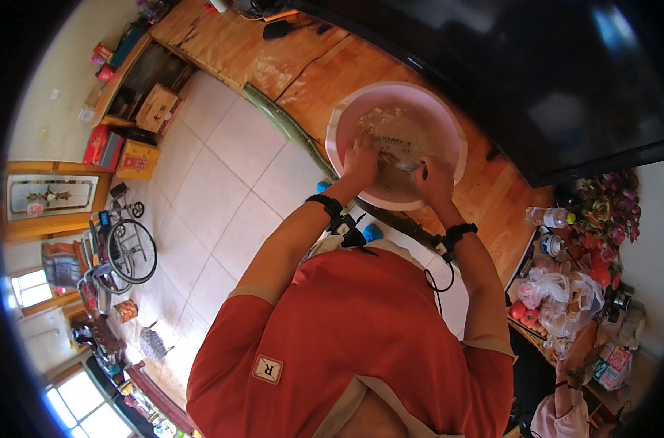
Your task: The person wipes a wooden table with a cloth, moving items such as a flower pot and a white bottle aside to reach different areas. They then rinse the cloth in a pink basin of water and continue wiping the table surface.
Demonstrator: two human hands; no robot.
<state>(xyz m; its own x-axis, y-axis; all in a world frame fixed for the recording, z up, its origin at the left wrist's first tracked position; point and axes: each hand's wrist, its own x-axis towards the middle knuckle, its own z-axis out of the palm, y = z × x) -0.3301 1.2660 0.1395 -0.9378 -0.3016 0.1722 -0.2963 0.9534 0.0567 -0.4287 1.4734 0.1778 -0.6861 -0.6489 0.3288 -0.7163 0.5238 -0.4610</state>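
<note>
A pink plastic basin (459,143) holds cloudy brownish water with pale bits floating on it. Dark printed marks show on its bottom. My left hand (361,159) reaches over the near rim, fingers in the water beside a small brownish thing (388,160); whether it grips that is not clear. At the right side of the basin, my right hand (435,174) pinches the end of a greyish, partly see-through piece (405,164), which points towards my left hand. Its exact kind cannot be told. Both wrists wear black straps.
The basin stands on a wooden counter (485,202), with a large television (507,71) behind it. A green cover strip (277,116) hangs along the counter's edge. To the right are a plastic bottle (551,217), plastic bags (565,298) and another person's arm (563,391). A wheelchair (129,252) stands left.
</note>
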